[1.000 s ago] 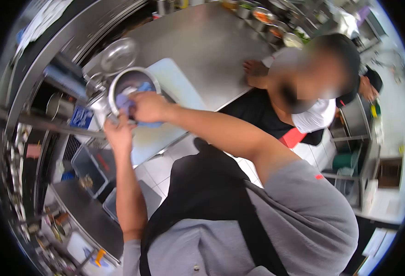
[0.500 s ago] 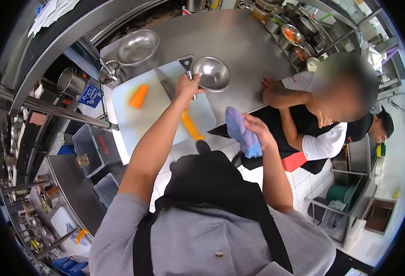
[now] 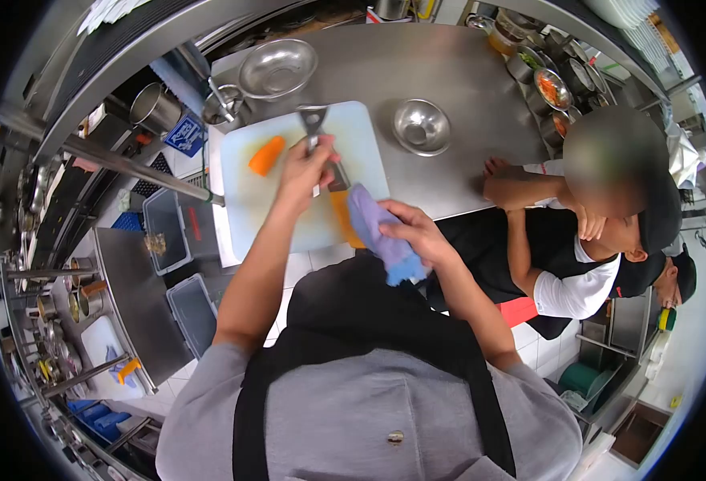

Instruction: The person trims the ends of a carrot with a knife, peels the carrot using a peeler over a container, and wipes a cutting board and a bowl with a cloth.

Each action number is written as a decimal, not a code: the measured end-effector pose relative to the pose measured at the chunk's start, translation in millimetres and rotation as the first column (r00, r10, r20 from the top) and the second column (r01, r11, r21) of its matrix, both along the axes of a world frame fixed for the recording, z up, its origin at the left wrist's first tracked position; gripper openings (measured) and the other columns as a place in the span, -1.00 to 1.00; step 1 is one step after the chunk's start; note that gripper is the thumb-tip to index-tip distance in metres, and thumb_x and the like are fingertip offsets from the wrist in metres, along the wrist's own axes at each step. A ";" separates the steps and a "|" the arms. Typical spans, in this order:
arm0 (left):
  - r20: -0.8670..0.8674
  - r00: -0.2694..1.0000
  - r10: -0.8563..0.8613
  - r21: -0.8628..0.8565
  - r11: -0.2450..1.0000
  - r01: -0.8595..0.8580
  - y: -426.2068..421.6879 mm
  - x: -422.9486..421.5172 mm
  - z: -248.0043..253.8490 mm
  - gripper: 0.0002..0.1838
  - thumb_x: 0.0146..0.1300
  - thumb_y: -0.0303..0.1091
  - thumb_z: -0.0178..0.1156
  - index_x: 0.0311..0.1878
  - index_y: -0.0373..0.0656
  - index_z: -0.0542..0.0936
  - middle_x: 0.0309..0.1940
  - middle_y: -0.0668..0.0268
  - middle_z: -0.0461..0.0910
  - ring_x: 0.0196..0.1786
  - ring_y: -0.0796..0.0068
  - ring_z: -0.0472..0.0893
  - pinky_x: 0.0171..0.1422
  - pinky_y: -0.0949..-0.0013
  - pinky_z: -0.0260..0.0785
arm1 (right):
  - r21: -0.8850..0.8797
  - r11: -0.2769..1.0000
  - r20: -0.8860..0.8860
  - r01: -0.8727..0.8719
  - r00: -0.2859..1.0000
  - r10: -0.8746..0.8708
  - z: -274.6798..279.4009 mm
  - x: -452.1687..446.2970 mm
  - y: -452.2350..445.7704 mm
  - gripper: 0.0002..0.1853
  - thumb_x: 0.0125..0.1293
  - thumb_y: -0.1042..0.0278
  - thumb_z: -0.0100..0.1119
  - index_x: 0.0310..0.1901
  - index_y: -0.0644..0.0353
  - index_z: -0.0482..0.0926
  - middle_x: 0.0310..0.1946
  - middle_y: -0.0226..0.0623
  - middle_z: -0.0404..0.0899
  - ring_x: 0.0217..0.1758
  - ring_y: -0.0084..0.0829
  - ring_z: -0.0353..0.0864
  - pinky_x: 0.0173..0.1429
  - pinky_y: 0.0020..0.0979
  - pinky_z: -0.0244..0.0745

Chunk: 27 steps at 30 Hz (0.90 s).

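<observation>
My left hand (image 3: 305, 170) is closed round the handle of a peeler (image 3: 313, 120), held above the white cutting board (image 3: 244, 220). My right hand (image 3: 417, 232) grips a purple and blue cloth (image 3: 378, 232) at the board's right edge. A knife (image 3: 337, 175) lies on the board between my hands, partly hidden by my left hand. An orange carrot piece (image 3: 266, 155) is on the board's upper left part. A longer yellow-orange piece (image 3: 343, 215) lies below the knife, partly behind the cloth. A small metal bowl (image 3: 422, 127) stands on the steel counter right of the board.
A larger metal bowl (image 3: 278, 69) and a metal pot with utensils (image 3: 224, 106) stand behind the board. Containers of chopped food (image 3: 552, 88) line the back right. A co-worker (image 3: 561, 208) leans on the counter's right side, with another person (image 3: 673, 276) behind. Plastic bins (image 3: 167, 228) are at left.
The small bowl, touched by my left hand before, now stands apart on the counter. My left hand has come nearer with the peeler. The cloth in my right hand has moved left to the board.
</observation>
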State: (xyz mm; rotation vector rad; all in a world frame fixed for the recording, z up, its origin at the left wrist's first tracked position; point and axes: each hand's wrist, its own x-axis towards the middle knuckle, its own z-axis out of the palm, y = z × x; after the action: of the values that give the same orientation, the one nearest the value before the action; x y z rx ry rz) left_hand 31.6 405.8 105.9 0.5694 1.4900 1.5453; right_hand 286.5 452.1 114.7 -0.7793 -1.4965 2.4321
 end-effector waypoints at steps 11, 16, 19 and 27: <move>0.006 0.975 0.221 -0.163 0.962 -0.217 -254.6 -73.1 -0.2 -0.53 0.62 -0.15 -0.04 0.35 -0.33 0.49 -0.32 0.30 0.62 -0.60 0.65 0.44 -0.57 0.53 0.25 | 0.863 0.493 0.147 0.115 0.875 -0.461 -64.7 -178.7 -102.4 -0.28 0.32 0.10 0.33 0.39 0.37 0.37 0.29 0.27 0.39 0.33 0.18 0.45 0.43 -0.05 0.38; 0.092 0.995 -0.044 -0.060 0.997 0.049 -260.0 -82.3 -7.4 -0.59 0.59 -0.36 -0.06 0.38 -0.26 0.50 -0.26 0.32 0.63 -0.40 0.67 0.49 -0.38 0.56 0.35 | 0.759 0.627 0.185 0.176 0.865 -0.466 -54.2 -148.1 -174.7 -0.36 0.33 0.23 0.30 0.36 0.38 0.38 0.28 0.22 0.40 0.34 0.16 0.44 0.43 -0.07 0.39; -0.032 0.957 -0.289 -0.050 0.957 0.287 -246.3 -68.1 -9.1 -0.60 0.56 -0.43 -0.05 0.39 -0.23 0.50 -0.23 0.33 0.61 -0.38 0.66 0.48 -0.32 0.56 0.35 | 0.851 0.471 0.063 0.235 0.843 -0.535 -42.4 -109.8 -206.6 -0.41 0.37 0.29 0.28 0.37 0.32 0.39 0.23 0.11 0.46 0.24 0.08 0.55 0.32 -0.11 0.49; -0.297 0.523 -0.799 -0.171 0.584 0.794 -212.1 33.6 5.6 -0.65 0.39 -0.56 0.21 0.22 -0.20 0.57 -0.05 0.29 0.70 -0.01 0.58 0.67 0.10 0.48 0.50 | 0.030 0.687 0.002 0.726 0.688 -0.726 -13.3 18.8 -255.1 -0.34 0.47 0.06 0.30 0.46 0.22 0.35 0.12 -0.12 0.61 0.01 -0.36 0.69 0.10 -0.35 0.60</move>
State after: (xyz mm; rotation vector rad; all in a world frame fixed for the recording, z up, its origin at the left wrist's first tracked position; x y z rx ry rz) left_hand 65.3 193.6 111.5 1.3611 1.1776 0.6975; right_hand 305.2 197.0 101.4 -1.1201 -0.9340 1.7837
